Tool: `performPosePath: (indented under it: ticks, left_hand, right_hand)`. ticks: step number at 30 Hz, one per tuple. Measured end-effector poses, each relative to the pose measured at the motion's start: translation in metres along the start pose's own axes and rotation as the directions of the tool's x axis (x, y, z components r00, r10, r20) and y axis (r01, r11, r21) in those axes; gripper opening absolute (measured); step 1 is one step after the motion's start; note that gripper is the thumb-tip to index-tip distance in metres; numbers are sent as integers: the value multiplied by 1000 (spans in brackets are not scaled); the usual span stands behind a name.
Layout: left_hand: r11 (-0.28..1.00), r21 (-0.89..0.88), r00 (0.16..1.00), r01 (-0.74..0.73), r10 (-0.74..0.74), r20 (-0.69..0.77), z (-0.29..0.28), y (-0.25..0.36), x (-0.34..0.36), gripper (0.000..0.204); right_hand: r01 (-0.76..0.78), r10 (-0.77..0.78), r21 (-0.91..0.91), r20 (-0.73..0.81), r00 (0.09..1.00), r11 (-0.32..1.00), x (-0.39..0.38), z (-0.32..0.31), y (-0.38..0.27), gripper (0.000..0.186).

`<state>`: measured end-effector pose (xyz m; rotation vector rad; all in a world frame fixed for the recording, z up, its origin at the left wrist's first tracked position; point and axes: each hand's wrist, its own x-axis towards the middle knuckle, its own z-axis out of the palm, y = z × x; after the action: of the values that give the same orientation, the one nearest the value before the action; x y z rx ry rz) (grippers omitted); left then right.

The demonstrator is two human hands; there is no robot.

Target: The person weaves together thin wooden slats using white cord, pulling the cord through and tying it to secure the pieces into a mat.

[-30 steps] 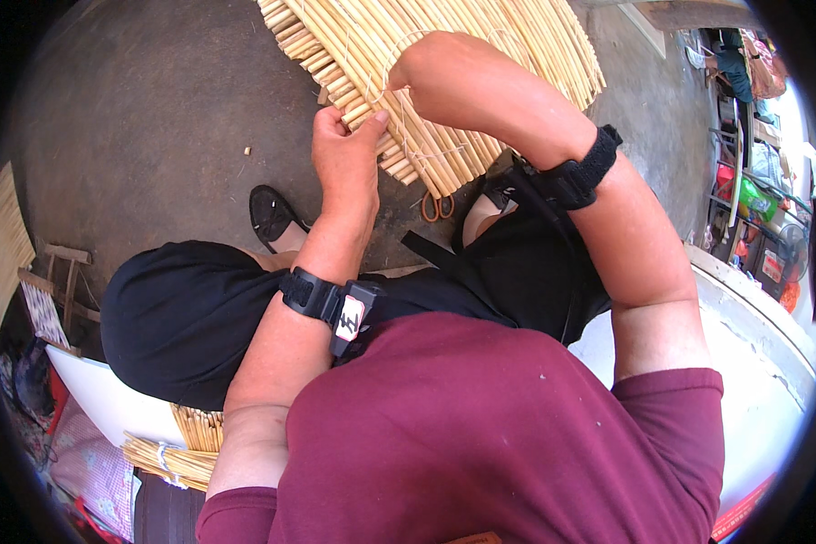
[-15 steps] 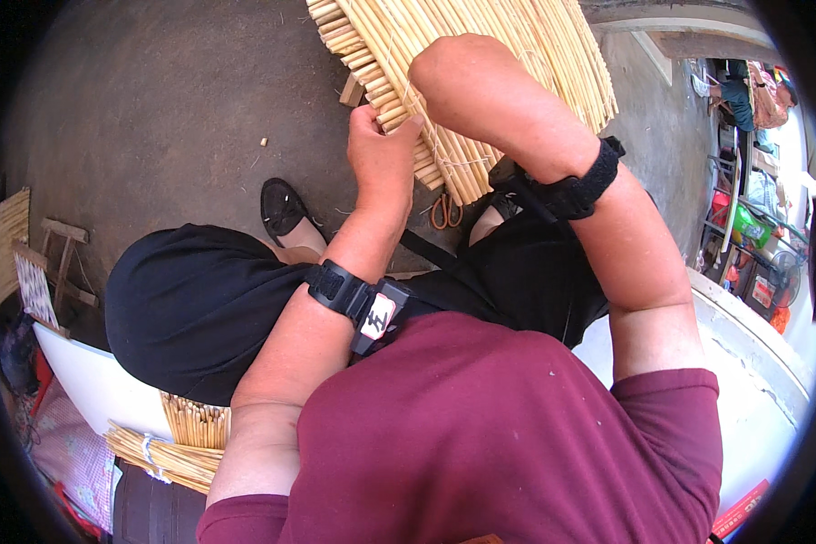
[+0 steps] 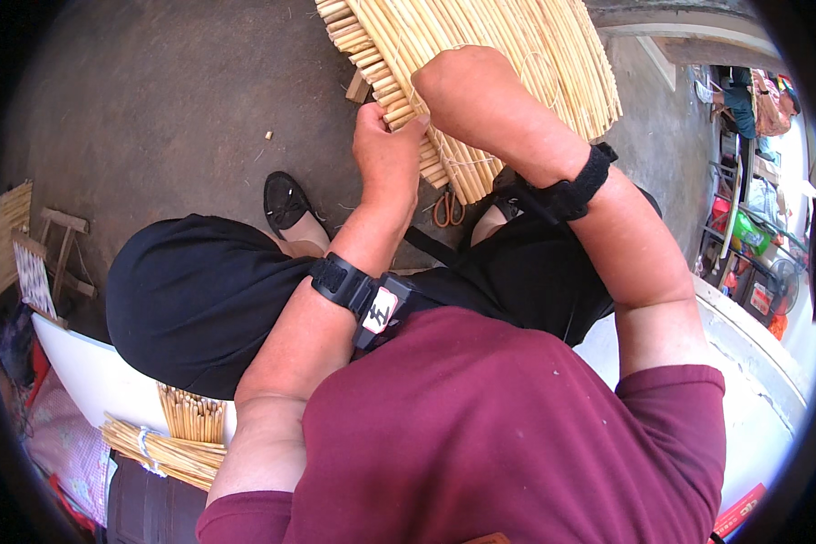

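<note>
In front of me lies a mat of pale straw-coloured reed stalks (image 3: 508,41), tied side by side with thin cord (image 3: 467,161). My left hand (image 3: 385,150) pinches its left edge, thumb on top where the cut stalk ends stick out. Over the mat, just to the right, my right hand (image 3: 462,95) is closed in a fist with its back turned up. Its fingertips and whatever they hold are hidden. A loose loop of cord curves across the stalks beyond that fist.
Orange-handled scissors (image 3: 449,208) are below the mat's near corner, by my feet. A wooden block (image 3: 357,87) shows under its left edge. Tied reed bundles (image 3: 168,453) lie at my lower left, near a wooden frame (image 3: 63,249). Another person (image 3: 743,100) sits far right.
The whole view has shifted slightly. My right fist has lowered a little toward the mat, while my left hand keeps its hold on the edge.
</note>
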<state>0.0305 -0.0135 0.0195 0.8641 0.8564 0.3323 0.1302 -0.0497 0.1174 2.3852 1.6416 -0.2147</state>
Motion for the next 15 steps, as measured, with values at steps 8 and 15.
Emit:
performPosePath:
  ticks: [8, 15]
  left_hand:
    - [996, 86, 999, -35, 33, 22, -1, -4, 2, 30]
    - [999, 44, 1000, 1, -1, 10, 2, -2, -1, 32]
  right_hand:
    - [19, -10, 68, -119, 993, 997, -1, 6, 11, 9]
    - [18, -17, 25, -42, 999, 1000, -3, -6, 6, 10]
